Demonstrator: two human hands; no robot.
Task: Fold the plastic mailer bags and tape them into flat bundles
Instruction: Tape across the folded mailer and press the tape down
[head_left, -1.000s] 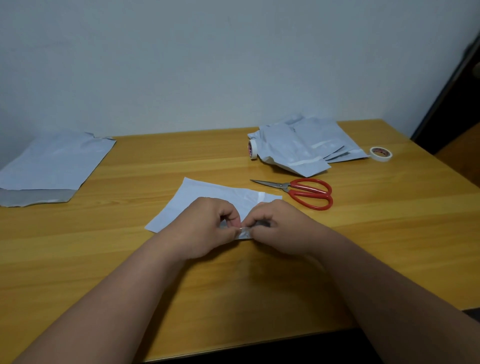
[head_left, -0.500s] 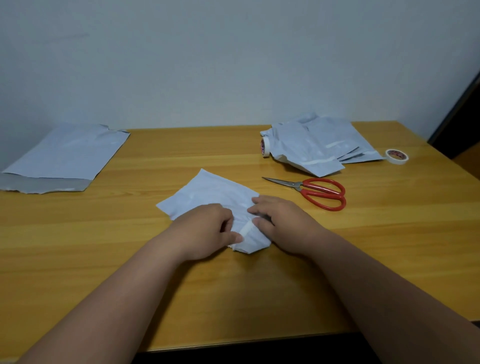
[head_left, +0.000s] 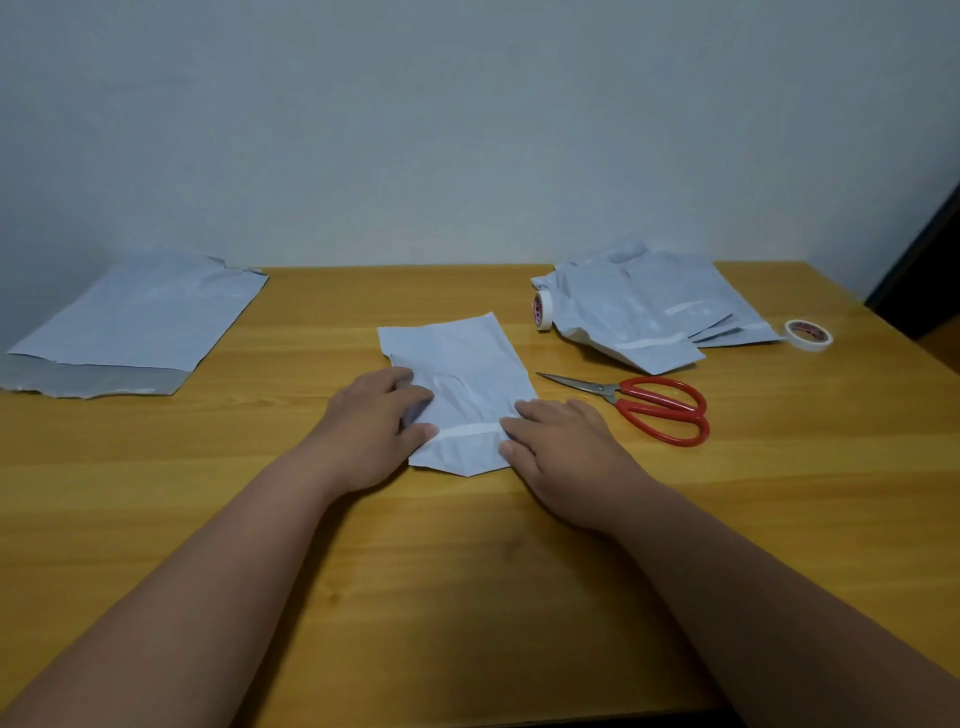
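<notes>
The folded mailer (head_left: 462, 384) now lies flat at the middle of the surface (head_left: 467, 571), turned so its long side runs away from the person; a second ago both hands were bunched together pinching its near corner, and half a second ago it was askew under them; since then the hands have parted to either side. The left hand (head_left: 371, 426) rests on the left edge with fingers (head_left: 410, 397) extended and loosely bent, pressing rather than pinching; the right hand (head_left: 561, 447) lies flat on the right edge, fingers straight, gripping nothing. A white tape strip (head_left: 467, 430) runs across the near end between the hands, so I judge the taping just done and the hands smoothing it down; this bundle looks nearly finished. Scissors (head_left: 644, 408) lie just right of it; beyond them is a pile of taped bundles (head_left: 639, 317) with a tape roll (head_left: 544, 310) at its left and another roll (head_left: 808, 335) at its right; unfolded mailers (head_left: 135, 322) wait far left.
</notes>
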